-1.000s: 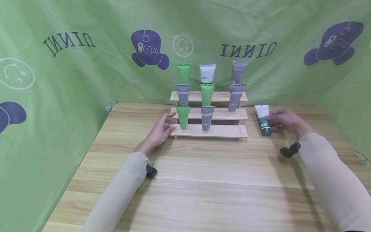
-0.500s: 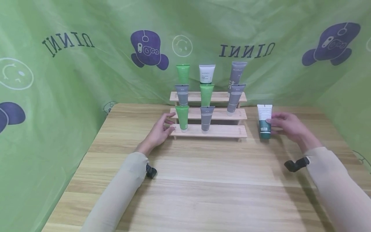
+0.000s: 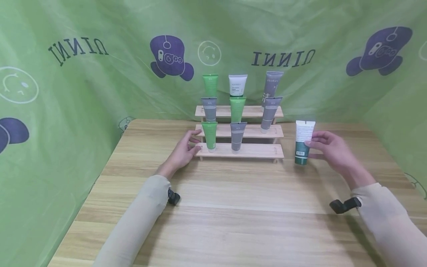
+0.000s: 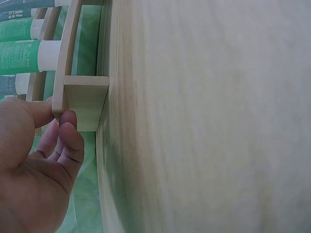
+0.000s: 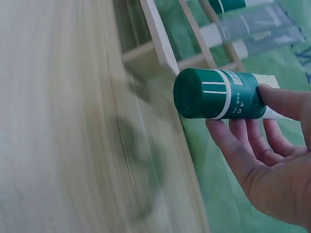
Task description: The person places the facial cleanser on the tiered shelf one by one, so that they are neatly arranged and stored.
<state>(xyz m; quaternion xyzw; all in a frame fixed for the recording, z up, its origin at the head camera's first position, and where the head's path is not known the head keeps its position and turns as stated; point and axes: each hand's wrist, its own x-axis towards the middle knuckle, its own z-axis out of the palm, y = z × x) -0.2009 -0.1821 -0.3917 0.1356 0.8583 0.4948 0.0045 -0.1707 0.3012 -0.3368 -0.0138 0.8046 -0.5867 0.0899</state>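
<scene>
My right hand holds a white and dark green squeeze tube upright, cap down, just right of the wooden tiered display stand. In the right wrist view, thumb and fingers grip the tube above the table. My left hand is at the stand's left end. The left wrist view has its thumb and fingertips pinching the end of the lowest board. On that front tier stand a green tube at the left and a grey tube in the middle.
The middle tier carries a grey tube, a green tube and another grey tube. On the back tier are a green tube, a white tube and a larger grey tube. A green printed cloth hangs behind the wooden table.
The white and green tube has gone from tilted to nearly upright, moving slightly toward the person in my right hand. My left hand has stayed at the stand's end.
</scene>
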